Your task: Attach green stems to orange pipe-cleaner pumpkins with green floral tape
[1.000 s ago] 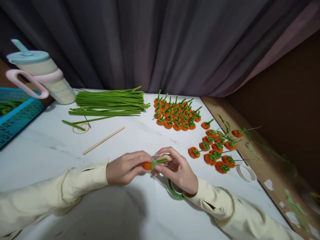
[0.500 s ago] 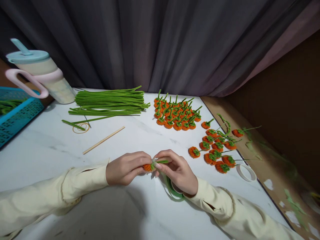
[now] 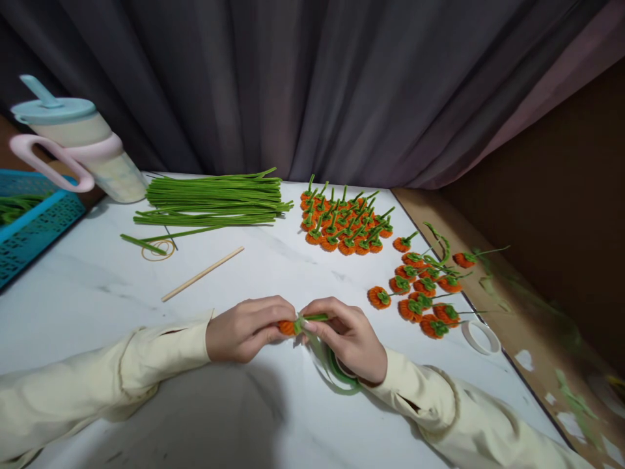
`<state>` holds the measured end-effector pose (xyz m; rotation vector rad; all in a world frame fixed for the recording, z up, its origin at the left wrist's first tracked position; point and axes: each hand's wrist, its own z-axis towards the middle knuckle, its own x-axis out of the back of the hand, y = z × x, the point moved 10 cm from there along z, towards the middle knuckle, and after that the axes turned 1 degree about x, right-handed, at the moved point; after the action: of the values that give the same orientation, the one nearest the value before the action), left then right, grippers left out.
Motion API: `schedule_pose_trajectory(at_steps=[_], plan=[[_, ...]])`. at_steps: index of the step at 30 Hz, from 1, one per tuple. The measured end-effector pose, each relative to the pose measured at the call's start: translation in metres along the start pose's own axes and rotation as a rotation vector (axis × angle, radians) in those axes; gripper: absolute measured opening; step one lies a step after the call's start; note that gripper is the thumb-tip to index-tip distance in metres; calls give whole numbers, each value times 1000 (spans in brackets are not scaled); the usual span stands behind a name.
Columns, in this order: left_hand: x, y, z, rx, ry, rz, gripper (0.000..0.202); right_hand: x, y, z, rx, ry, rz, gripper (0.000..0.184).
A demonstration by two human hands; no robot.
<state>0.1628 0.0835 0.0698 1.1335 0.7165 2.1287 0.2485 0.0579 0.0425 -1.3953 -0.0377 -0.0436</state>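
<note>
Between the fingers of my left hand (image 3: 251, 329) is a small orange pipe-cleaner pumpkin (image 3: 287, 327) with a green top, lying on its side with its stem pointing right. My right hand (image 3: 349, 339) pinches the green stem (image 3: 317, 318) and a strip of green tape close to the pumpkin's top. The tape runs down from the fingertips to a roll of green tape (image 3: 346, 384), partly hidden under my right palm. The two hands nearly touch at the fingertips, low over the white marbled table (image 3: 273, 267).
Green pipe cleaners (image 3: 215, 198) lie bundled at the back, near a wooden stick (image 3: 202, 273) and a rubber band (image 3: 157, 251). Stemmed pumpkins (image 3: 342, 225) stand grouped behind; others (image 3: 424, 286) lie right, beside a white ring (image 3: 481, 337). A tumbler (image 3: 105, 146) and blue basket (image 3: 46, 228) stand left.
My right fingers have shifted slightly down and closed nearer the stem. A little more of the tape strip shows below them. My left hand has barely moved.
</note>
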Motion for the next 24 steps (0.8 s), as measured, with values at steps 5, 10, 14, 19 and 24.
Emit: schedule_pose_trajectory(at_steps=[5, 10, 14, 19, 24], plan=[[1, -6, -2, 75, 19, -50, 22, 2, -1, -1, 23, 9, -95, 10], [0, -13, -2, 163, 6, -94, 18, 5, -6, -2, 53, 33, -179, 11], [0, -14, -1, 184, 1, -102, 13, 4, -18, -2, 139, 30, -306, 14], [-1, -15, -2, 197, -5, -100, 10, 0, -27, -3, 206, 15, -376, 13], [-2, -18, -1, 264, -8, -251, 10, 3, -19, -4, 143, 34, -313, 7]])
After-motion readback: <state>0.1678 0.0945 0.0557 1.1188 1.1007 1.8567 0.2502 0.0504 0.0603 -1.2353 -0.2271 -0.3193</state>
